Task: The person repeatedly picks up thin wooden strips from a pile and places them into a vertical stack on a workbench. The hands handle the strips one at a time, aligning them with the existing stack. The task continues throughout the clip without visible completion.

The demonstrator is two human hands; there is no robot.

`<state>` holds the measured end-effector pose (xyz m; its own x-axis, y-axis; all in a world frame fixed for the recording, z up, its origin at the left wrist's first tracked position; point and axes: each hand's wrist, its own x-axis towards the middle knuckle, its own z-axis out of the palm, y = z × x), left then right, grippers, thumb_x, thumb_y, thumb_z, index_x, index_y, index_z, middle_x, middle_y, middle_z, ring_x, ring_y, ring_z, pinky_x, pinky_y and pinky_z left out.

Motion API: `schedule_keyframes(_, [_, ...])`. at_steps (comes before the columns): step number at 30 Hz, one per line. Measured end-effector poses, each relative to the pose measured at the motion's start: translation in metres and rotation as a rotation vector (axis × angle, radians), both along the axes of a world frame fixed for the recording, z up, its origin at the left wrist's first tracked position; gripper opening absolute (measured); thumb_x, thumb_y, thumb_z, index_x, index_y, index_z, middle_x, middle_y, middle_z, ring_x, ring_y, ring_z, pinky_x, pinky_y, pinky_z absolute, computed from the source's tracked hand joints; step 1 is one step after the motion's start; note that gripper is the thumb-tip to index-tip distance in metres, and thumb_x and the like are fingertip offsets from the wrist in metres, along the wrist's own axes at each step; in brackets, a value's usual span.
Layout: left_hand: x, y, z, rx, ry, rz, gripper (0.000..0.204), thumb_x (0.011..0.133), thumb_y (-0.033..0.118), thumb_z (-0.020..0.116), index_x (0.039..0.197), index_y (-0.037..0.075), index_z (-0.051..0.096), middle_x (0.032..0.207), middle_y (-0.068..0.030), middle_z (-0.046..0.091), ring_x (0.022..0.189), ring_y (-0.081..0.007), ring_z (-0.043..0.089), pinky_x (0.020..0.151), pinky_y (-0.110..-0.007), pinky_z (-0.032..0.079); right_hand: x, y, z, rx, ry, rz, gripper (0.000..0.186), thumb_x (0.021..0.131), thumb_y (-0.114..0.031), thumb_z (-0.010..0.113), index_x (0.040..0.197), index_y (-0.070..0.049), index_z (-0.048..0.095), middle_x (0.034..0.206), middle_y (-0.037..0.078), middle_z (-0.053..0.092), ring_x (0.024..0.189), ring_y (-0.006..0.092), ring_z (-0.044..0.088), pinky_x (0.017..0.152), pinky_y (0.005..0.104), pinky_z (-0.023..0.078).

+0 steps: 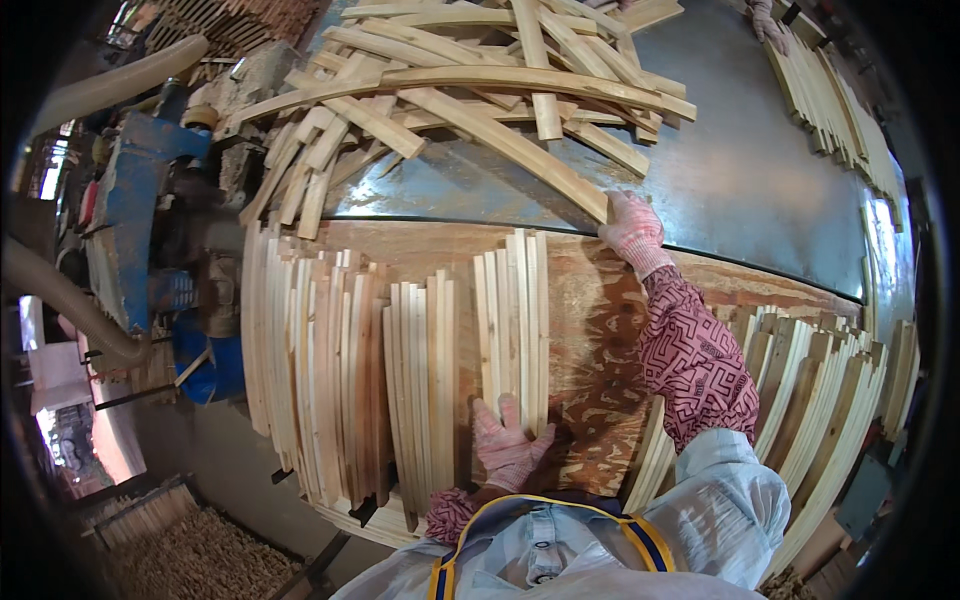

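Observation:
My right hand (632,235), in a pale pinkish work glove, is closed on the near end of a long wooden strip (500,145). That strip slants up and left into a loose pile of similar pieces. My left hand (510,445), gloved alike, lies with fingers spread on the near end of a narrow row of wooden strips (512,320). Those strips stand side by side, lengthwise to me, on a brown wooden board (590,350). Left of them are a second row of strips (420,390) and a wider one (315,370).
The jumbled strip pile (450,70) covers part of a grey metal table (720,130). More strips (810,370) are stacked at the right. A blue machine (150,200) with hoses stands at the left. At the far right, another person's gloved hand (770,28) touches lined-up strips (830,100).

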<state>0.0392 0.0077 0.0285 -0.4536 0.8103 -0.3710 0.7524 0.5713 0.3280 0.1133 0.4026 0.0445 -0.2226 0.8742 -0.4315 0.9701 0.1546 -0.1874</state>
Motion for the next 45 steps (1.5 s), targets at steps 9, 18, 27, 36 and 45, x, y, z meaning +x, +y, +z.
schedule_keyframes(9, [0.002,-0.015,-0.024,0.017,0.064,-0.056,0.109,0.073,0.078,0.066,0.151,0.007,0.036,0.151,-0.0416,0.023,0.136,-0.0557,0.035,0.112,-0.054,0.036,-0.066,0.095,-0.002,0.123,0.204,-0.219,0.069,0.086,-0.039,0.070,0.142,-0.007,0.046,0.132,0.021,0.060,0.122,0.0333,0.061,0.100,0.0438,0.053])
schedule_keyframes(18, [0.003,-0.029,-0.036,-0.010,0.102,-0.045,0.107,0.073,0.076,0.069,0.153,0.013,0.036,0.158,-0.0367,0.017,0.140,-0.0517,0.034,0.115,-0.051,0.035,-0.071,0.159,-0.029,0.167,0.472,-0.249,0.049,0.093,-0.022,0.065,0.136,-0.008,0.048,0.106,0.020,0.069,0.084,0.0247,0.073,0.065,0.0411,0.060])
schedule_keyframes(27, [0.000,-0.009,-0.008,-0.004,-0.001,0.029,0.097,0.079,0.067,0.067,0.151,0.009,0.037,0.154,-0.0400,0.023,0.140,-0.0547,0.032,0.115,-0.056,0.031,0.075,-0.102,0.045,-0.650,1.592,-0.660,0.036,0.085,-0.013,0.062,0.116,0.006,0.065,0.092,0.016,0.072,0.072,0.0236,0.068,0.065,0.0340,0.056])
schedule_keyframes(36, [-0.039,0.005,-0.025,0.082,-0.205,0.084,0.092,0.088,0.056,0.060,0.157,0.007,0.022,0.150,-0.0274,0.041,0.135,-0.0432,0.044,0.110,-0.049,0.040,0.132,-0.438,-0.054,-0.794,0.590,-0.422,0.077,0.087,-0.039,0.069,0.148,-0.003,0.038,0.106,0.019,0.070,0.092,0.0284,0.070,0.079,0.0386,0.057])
schedule_keyframes(45, [-0.077,0.040,-0.062,0.084,-0.151,-0.013,0.088,0.091,0.047,0.060,0.157,0.004,0.021,0.159,-0.0274,0.028,0.144,-0.0401,0.036,0.117,-0.047,0.033,0.052,-0.280,-0.041,-0.056,0.430,-0.170,0.055,0.097,-0.045,0.057,0.132,-0.004,0.058,0.107,0.026,0.068,0.100,0.0401,0.067,0.088,0.0478,0.053])
